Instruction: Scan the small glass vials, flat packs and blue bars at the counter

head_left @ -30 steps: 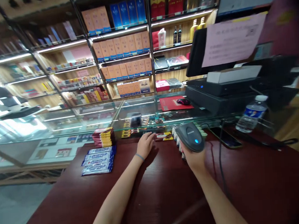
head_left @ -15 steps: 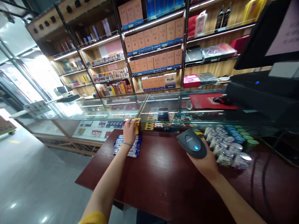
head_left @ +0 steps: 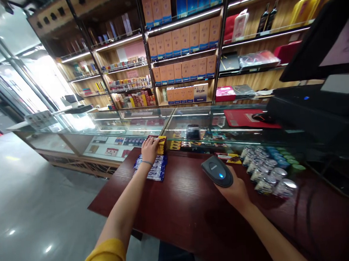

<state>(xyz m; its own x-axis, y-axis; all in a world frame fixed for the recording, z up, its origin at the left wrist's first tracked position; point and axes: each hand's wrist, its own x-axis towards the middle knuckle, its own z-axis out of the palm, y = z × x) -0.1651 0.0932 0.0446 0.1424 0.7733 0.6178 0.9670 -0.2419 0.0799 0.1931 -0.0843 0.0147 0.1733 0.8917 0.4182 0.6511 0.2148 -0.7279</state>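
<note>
At the table's back edge, my left hand [head_left: 150, 150] is closed over a small yellow and dark-brown box [head_left: 162, 145]. Its fingers hide part of the box, and a dark red edge shows behind them. Under my left wrist lie blue and white shiny packets [head_left: 158, 168], flat on the dark red-brown table [head_left: 184, 200]. My right hand [head_left: 235, 189] is wrapped round a black barcode scanner [head_left: 217, 172] with a blue light lit on top. The scanner is held above the table, its head toward the back left. Behind it lies a flat yellow and red pack [head_left: 233, 158].
Several silver-lidded jars [head_left: 265, 180] and blue and green-topped cans [head_left: 281, 156] stand right of my right hand. A glass display counter [head_left: 127, 123] runs behind the table. A black monitor [head_left: 310, 41] overhangs the right, and a red mat [head_left: 241, 119] lies on the glass.
The scanner in my right hand has shifted slightly left, showing more of the yellow and red pack behind. My left hand stays on the box. The view has shifted a little.
</note>
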